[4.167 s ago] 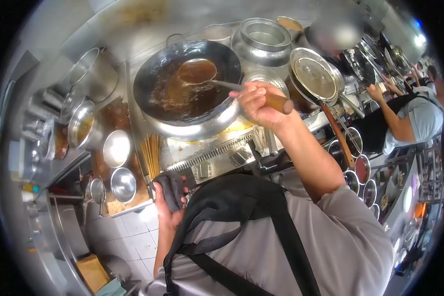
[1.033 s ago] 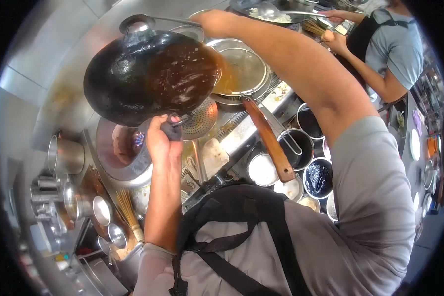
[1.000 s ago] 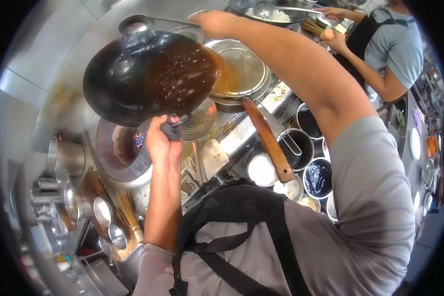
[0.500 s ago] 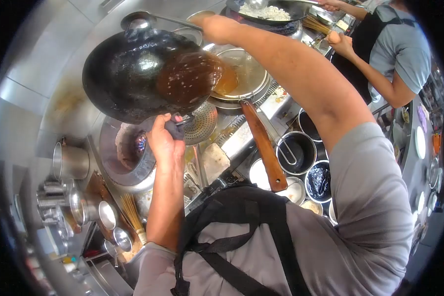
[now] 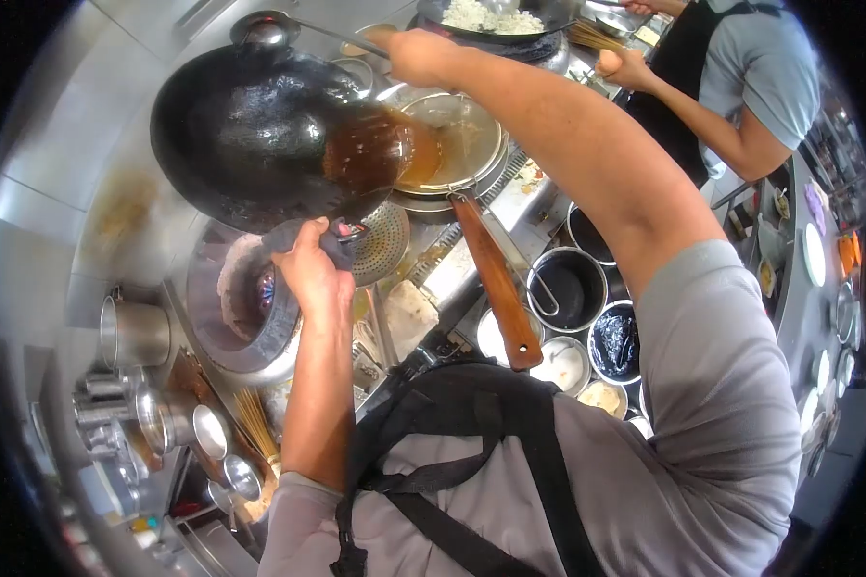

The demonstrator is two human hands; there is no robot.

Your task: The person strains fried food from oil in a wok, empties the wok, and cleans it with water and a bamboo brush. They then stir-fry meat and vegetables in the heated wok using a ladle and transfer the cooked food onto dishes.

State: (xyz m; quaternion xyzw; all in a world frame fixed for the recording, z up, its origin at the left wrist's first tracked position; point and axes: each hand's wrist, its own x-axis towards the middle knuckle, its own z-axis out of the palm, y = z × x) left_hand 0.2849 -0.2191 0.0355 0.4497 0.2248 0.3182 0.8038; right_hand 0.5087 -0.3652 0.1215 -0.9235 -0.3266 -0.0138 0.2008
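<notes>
My left hand is closed on the near edge of a black wok, with a dark cloth in its grip. The wok is tilted to the right. Brown liquid runs over its lip into a round mesh strainer that rests on a pot. The strainer's wooden handle points toward me. In my right hand is the long handle of a ladle. Its bowl sits at the wok's far edge; whether it presses there I cannot tell.
Below the wok a burner shows a blue flame. A perforated skimmer lies beside it. Several pots of seasonings stand around a dark pot. At upper right a co-worker stands by another wok holding white food.
The wok tips further and the pool of brown liquid in it has shrunk. The whole view has shifted slightly. Both hands keep their hold.
</notes>
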